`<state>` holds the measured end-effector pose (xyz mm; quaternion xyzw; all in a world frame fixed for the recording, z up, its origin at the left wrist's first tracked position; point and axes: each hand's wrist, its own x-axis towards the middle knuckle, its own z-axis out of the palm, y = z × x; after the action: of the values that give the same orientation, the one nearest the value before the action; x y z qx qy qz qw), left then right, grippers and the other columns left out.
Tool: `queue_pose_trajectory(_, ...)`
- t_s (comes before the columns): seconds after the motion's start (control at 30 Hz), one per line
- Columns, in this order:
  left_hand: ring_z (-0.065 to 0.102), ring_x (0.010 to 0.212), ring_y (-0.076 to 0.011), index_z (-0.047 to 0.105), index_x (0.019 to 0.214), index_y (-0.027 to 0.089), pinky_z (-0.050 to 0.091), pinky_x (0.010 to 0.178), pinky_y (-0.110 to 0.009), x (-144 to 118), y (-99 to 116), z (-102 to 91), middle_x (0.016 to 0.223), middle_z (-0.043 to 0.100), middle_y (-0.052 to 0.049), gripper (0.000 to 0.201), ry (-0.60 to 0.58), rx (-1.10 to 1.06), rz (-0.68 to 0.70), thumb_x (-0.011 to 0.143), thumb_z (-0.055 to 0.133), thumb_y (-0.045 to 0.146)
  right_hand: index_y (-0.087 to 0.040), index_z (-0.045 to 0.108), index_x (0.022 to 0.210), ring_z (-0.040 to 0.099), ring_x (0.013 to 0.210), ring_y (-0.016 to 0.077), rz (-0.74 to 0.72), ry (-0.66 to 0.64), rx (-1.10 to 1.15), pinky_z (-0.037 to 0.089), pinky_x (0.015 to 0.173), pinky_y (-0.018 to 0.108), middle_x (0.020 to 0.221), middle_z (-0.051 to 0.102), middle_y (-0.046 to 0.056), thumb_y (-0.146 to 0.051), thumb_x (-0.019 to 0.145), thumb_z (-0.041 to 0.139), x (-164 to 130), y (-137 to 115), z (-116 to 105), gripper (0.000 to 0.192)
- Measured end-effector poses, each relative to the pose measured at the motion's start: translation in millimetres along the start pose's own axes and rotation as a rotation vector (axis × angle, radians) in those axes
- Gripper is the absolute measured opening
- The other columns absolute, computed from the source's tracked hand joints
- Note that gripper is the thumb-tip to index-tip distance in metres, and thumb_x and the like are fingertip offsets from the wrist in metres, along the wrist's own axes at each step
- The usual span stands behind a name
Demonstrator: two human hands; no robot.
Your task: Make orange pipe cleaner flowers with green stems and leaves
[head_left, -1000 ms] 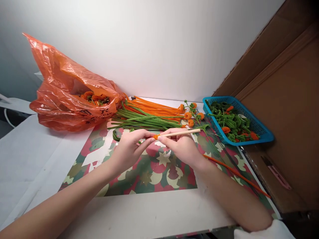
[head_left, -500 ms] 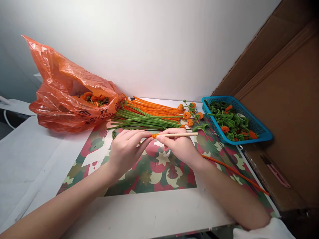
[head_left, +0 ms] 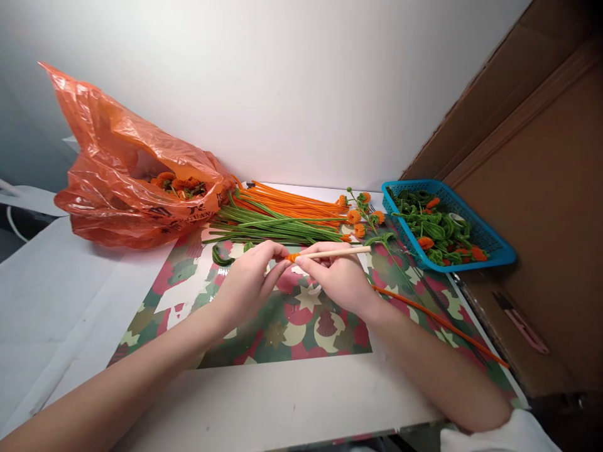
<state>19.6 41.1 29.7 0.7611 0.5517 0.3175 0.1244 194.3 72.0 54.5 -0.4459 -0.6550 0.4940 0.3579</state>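
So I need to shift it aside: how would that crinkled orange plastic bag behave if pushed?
The crinkled orange plastic bag looks thin and slack, so it would probably crumple rather than slide whole. Its mouth gapes beside the green stems, so contents may spill.

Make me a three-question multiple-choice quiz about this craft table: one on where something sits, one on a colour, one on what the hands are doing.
1. Where is the blue basket?
A. far right of the table
B. inside the orange bag
C. under the hands

2. What colour is the bit wound round the wooden stick?
A. blue
B. orange
C. white

3. How are the hands placed?
A. flat on the table
B. both pinching at the stick
C. one inside the bag

Answers:
1 A, it sits beside the brown cardboard wall.
2 B, the orange coil shows at the stick's left end.
3 B, left hand and right hand meet fingertip to fingertip there.
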Motion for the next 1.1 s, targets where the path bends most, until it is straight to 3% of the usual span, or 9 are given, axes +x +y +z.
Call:
queue_pose_trajectory(0.33,0.057,0.067,-0.0143,0.054,0.083,0.019,0.043,0.060,-0.025,4.1,-1.2,-2.1,0.075,0.062,0.000,0.021,-0.104,-0.138,-0.047,0.094,0.044,0.034,-0.016,0.067,0.070,0.048,0.053,0.0093,-0.025,-0.037,-0.093,0.035,0.047,0.021,0.057,0.054,-0.002,-0.024,0.078,0.063,2.4,1.3,-4.0,0.013)
queue_pose_trajectory(0.7,0.052,0.060,-0.0121,0.054,0.084,0.018,0.038,0.056,-0.023,1.1,-0.5,1.8,0.069,0.059,0.002,0.019,-0.006,-0.167,-0.078,0.092,0.049,0.034,-0.015,0.068,0.072,0.050,0.052,0.0096,0.006,-0.072,0.041,0.037,0.045,0.021,0.057,0.057,-0.002,-0.027,0.076,0.067,5.0,-0.5,-9.7,0.012)
queue_pose_trajectory(0.9,0.049,0.060,-0.0119,0.056,0.067,0.017,0.036,0.057,-0.024,6.0,-1.6,-4.8,0.063,0.054,0.001,0.036,-0.175,-0.465,-0.129,0.094,0.044,0.039,-0.014,0.070,0.073,0.050,0.050,0.0092,0.006,-0.143,0.145,0.039,0.045,0.021,0.057,0.059,-0.001,-0.029,0.073,0.071,10.5,0.5,-14.0,0.015)
queue_pose_trajectory(1.1,0.032,0.057,-0.0100,0.049,0.069,0.017,0.029,0.054,-0.024,6.2,-2.1,-5.8,0.064,0.037,0.004,0.042,-0.320,-0.925,-0.293,0.094,0.042,0.050,-0.015,0.073,0.079,0.048,0.048,0.0083,-0.049,-0.224,0.176,0.037,0.043,0.021,0.057,0.060,-0.001,-0.033,0.071,0.077,13.6,4.1,-18.1,0.021)
